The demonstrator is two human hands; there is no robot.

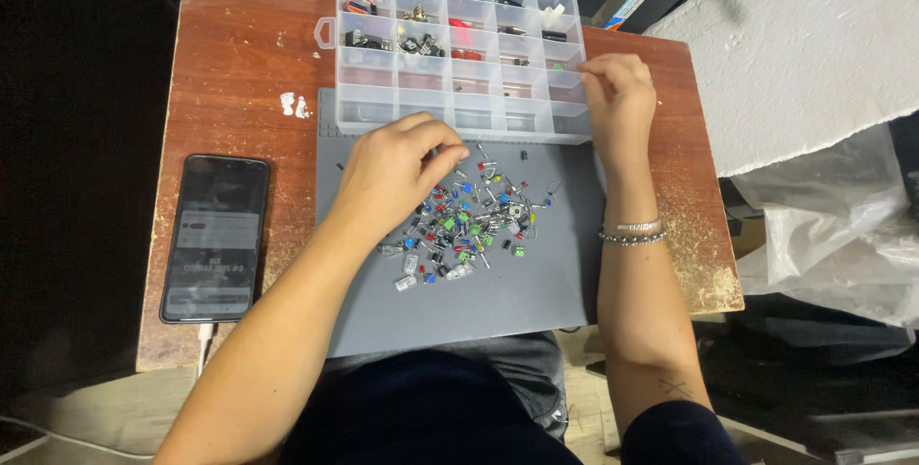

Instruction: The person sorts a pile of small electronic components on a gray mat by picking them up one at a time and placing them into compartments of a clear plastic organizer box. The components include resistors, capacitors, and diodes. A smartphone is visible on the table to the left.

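Hovering over small parts (469, 226), left hand (397, 173); grip seemingly pinched.

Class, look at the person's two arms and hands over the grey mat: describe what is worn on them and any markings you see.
Both forearms are bare, with no sleeves or gloves. The right hand has two bracelets at the wrist: a thin silvery band and a beaded one. A small crossed-line mark shows on the right forearm. The left hand wears no ring, watch or bracelet that shows.

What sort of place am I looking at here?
Likely a hobby electronics bench: a clear compartment box of parts, a grey work mat strewn with small components, on a worn wooden table.
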